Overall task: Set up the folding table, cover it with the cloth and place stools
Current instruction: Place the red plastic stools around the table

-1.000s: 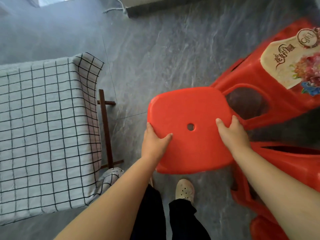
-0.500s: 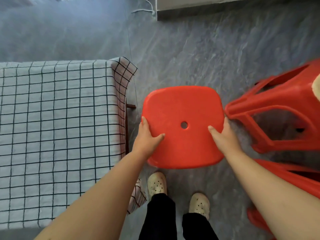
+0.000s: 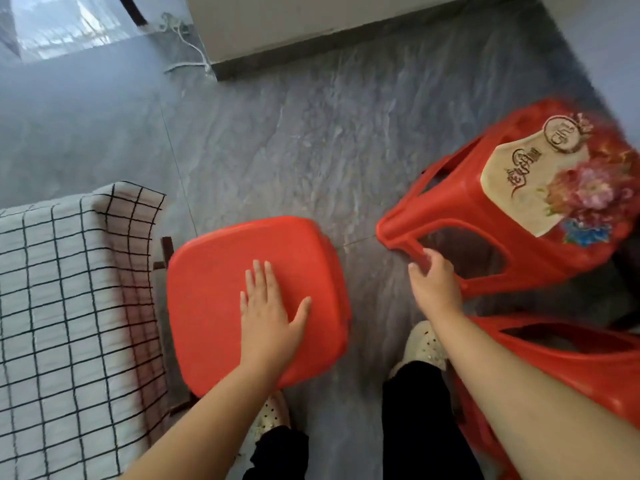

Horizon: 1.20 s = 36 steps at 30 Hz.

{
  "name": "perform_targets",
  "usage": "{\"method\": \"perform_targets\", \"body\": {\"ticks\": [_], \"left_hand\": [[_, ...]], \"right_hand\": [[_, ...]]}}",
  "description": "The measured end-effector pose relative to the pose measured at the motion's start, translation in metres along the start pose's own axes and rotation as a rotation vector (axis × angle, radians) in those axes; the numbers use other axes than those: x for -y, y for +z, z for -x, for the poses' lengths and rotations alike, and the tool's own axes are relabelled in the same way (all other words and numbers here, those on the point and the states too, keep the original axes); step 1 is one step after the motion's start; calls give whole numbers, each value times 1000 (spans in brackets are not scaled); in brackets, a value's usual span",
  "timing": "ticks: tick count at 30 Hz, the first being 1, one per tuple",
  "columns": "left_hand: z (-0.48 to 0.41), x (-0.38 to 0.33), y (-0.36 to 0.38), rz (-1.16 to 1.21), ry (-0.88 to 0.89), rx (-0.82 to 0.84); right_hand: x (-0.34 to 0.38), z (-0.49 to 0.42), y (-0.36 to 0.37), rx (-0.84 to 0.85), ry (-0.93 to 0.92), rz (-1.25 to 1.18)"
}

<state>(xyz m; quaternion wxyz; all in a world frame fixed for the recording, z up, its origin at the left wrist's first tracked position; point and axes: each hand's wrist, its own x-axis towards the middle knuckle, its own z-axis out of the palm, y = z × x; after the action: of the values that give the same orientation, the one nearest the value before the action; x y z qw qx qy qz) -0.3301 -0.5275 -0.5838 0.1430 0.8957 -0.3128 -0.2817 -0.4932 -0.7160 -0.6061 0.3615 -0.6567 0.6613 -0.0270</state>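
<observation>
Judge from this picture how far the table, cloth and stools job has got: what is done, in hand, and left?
Done: the table stands, covered by the checked cloth. In hand: the left hand lies flat on a red stool beside it; the right hand reaches the leg of a tipped stool, grip unclear. Left: placing that stool and a third stool lying at lower right.

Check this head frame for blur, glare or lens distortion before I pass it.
Head view: the labelled red stool is smeared by motion blur, worst at its far edge; the left hand, flat on the near stool, is fairly sharp; window glare whitens the floor top left; the wide-angle lens bows the checked cloth grid.
</observation>
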Motion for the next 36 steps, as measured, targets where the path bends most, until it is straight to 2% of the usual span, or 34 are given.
{"method": "perform_targets", "body": {"ticks": [5, 9, 13, 16, 18, 21, 23, 25, 32, 36], "left_hand": [[-47, -121, 38, -4, 92, 68], [-76, -231, 72, -48, 192, 130], [-101, -337, 102, -42, 235, 236], [-124, -385, 118, -116, 309, 267], [-138, -403, 127, -167, 312, 280], [-158, -413, 139, -292, 274, 267], [-170, -416, 145, -425, 260, 279], [-182, -420, 148, -458, 216, 313], [-217, -440, 157, -162, 76, 336], [-232, -454, 153, 84, -105, 310]], "right_hand": [[-32, -75, -91, -136, -55, 25], [-59, -125, -159, -78, -204, 107], [-99, -167, -233, -153, -91, 54], [-129, -192, -267, -241, 66, -18], [-148, -205, -279, -211, 156, 14], [-172, -215, -281, -68, 160, 93], [-180, -220, -280, -28, 172, 53], [-183, -225, -279, -24, 221, -33], [-187, -248, -268, 37, 473, -424], [-179, -260, -262, 3, 643, -676]]}}
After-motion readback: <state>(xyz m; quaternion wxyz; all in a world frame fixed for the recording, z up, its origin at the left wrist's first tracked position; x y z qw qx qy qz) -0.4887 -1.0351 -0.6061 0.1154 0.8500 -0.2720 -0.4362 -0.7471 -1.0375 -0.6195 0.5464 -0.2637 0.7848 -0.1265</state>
